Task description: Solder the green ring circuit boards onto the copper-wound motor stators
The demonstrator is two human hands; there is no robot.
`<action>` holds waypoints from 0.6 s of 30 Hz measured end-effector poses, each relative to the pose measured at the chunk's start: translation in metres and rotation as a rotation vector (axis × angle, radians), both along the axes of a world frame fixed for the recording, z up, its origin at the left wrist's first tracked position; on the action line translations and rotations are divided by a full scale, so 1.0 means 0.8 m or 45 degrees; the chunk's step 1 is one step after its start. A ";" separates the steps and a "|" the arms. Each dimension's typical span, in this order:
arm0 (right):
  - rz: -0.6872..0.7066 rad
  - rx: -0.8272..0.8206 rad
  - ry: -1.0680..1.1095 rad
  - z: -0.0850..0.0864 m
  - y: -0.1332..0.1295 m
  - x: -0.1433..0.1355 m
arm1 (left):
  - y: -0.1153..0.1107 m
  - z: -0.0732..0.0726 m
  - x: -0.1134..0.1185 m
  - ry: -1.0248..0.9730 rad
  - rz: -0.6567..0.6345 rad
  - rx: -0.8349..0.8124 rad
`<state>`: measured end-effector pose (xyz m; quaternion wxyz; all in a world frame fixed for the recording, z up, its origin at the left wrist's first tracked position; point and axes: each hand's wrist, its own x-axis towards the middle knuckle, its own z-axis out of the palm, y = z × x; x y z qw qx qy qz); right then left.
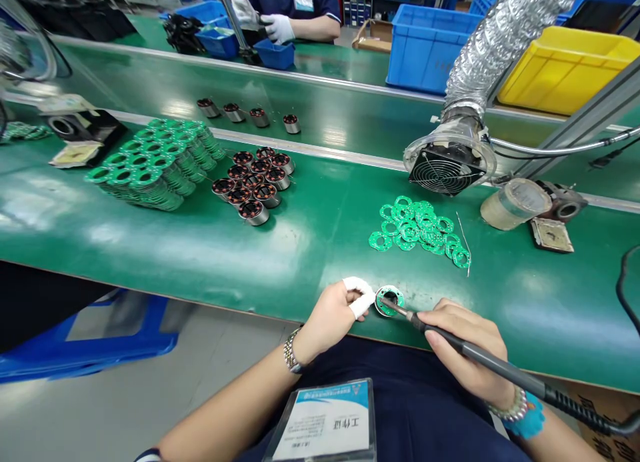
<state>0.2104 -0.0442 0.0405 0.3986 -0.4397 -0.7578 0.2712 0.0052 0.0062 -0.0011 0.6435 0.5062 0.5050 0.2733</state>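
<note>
Near the front edge of the green bench (320,249) sits a round part with a green ring board (384,309) on top. My left hand (345,307), with white covers on the thumb and a finger, pinches at the part's left side; what lies between the fingertips is too small to make out. My right hand (470,342) is closed around a soldering iron (450,339), its tip touching the ring board. Loose green ring boards (420,225) lie beyond, with a thin strand of wire (463,242) at their right.
Copper-wound cores (254,212) stand left of centre beside stacked green boards (160,162). A fan with a silver duct (445,169) hangs at the back right, near a round tub (515,205). Across the bench, a person's gloved hands (277,29) are by a blue bin (275,54).
</note>
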 end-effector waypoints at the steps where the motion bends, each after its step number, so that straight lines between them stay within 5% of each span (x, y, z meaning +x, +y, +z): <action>1: 0.004 0.002 0.004 0.001 -0.001 0.001 | 0.000 0.000 0.000 0.000 0.002 -0.003; 7: -0.106 0.080 -0.019 0.009 -0.006 0.023 | 0.000 0.001 0.001 0.010 -0.002 -0.003; 14: -0.893 0.465 -0.218 -0.013 0.048 0.122 | -0.002 -0.002 0.000 0.063 -0.013 0.012; 18: -1.100 0.591 -0.447 -0.029 0.101 0.191 | -0.002 -0.004 0.001 0.080 -0.016 0.013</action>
